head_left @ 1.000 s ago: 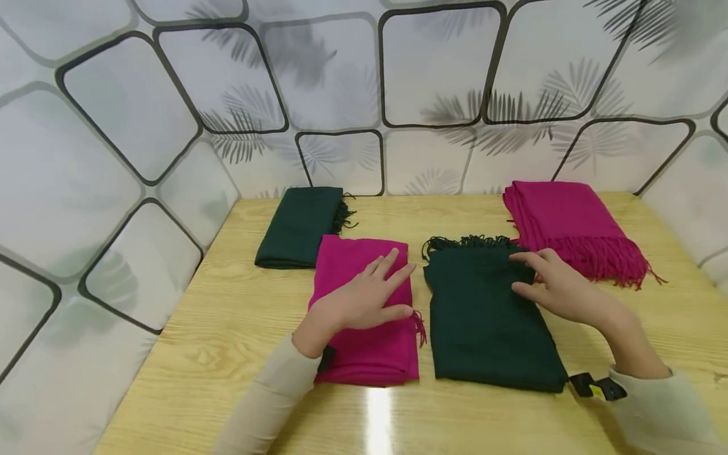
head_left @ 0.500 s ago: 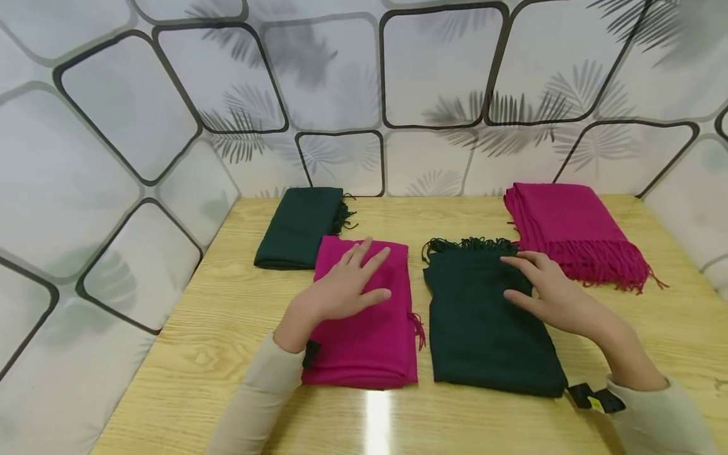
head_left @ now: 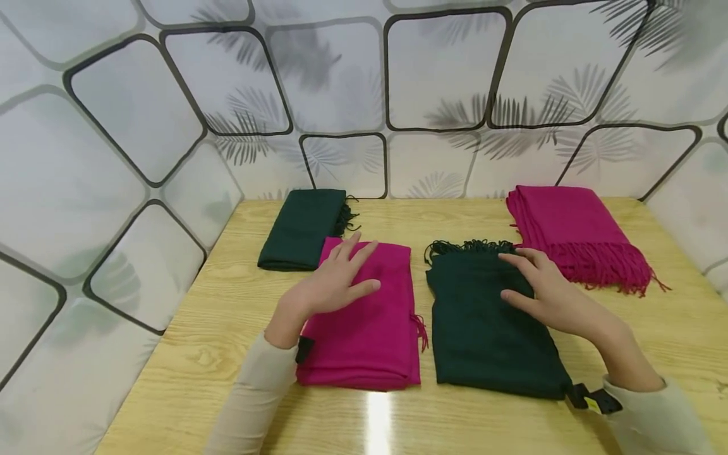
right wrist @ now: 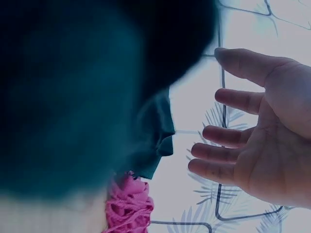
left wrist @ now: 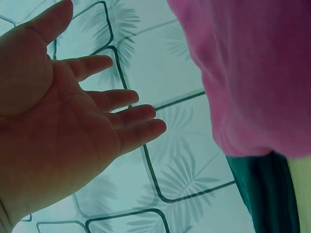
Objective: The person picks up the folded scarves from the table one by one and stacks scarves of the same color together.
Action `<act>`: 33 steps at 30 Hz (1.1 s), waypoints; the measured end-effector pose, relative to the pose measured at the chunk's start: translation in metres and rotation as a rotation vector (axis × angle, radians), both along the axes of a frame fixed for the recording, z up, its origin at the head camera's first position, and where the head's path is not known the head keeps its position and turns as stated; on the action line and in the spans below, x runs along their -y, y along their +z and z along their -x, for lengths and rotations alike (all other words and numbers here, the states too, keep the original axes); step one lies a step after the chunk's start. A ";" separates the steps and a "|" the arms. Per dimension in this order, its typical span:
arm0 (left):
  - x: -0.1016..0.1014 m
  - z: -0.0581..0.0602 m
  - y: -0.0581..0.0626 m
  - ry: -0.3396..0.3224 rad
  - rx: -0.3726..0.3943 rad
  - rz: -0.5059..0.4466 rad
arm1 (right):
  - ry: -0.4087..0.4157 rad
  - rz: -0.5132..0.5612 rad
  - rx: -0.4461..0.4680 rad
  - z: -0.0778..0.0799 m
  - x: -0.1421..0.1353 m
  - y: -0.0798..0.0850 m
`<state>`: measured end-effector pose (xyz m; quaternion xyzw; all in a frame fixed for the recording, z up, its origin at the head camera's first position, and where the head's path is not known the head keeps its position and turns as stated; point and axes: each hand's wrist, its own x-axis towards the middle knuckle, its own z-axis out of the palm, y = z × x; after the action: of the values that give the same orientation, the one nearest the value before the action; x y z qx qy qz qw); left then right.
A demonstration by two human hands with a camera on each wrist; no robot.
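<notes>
In the head view a folded magenta scarf (head_left: 364, 341) lies at the near left of the table, a little fringe showing on its right side. My left hand (head_left: 327, 284) hovers over its left part, fingers spread and holding nothing. In the left wrist view the palm of that left hand (left wrist: 73, 111) stands apart from the cloth. Beside it lies a folded dark green scarf (head_left: 489, 335), its fringe along the far edge. Above that scarf's right side is my right hand (head_left: 552, 294), fingers relaxed. The right wrist view shows the right hand (right wrist: 252, 131) holding nothing.
Another folded dark green scarf (head_left: 301, 227) lies at the back left, close to the magenta one. At the back right is a second magenta scarf (head_left: 569, 218) with a long fringe. A patterned wall covering (head_left: 438, 69) rises behind the wooden table (head_left: 193, 328).
My left hand has drawn back leftward over the near magenta scarf. My right hand has shifted slightly left. The scarves lie as before.
</notes>
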<state>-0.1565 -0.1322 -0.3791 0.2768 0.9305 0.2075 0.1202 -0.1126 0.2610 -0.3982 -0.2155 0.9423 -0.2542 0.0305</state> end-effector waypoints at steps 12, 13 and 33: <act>0.040 0.015 -0.001 0.014 -0.106 -0.005 | 0.106 -0.034 -0.011 0.022 0.046 0.025; 0.043 0.017 -0.001 0.015 -0.119 -0.001 | 0.120 -0.033 -0.004 0.025 0.051 0.026; 0.123 0.089 -0.002 0.184 -0.131 0.025 | 0.215 0.133 0.177 0.102 0.136 0.022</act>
<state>-0.2452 -0.2547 -0.3816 0.2017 0.9604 0.1873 0.0430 -0.2148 0.1253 -0.3758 -0.2937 0.8885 -0.3293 0.1260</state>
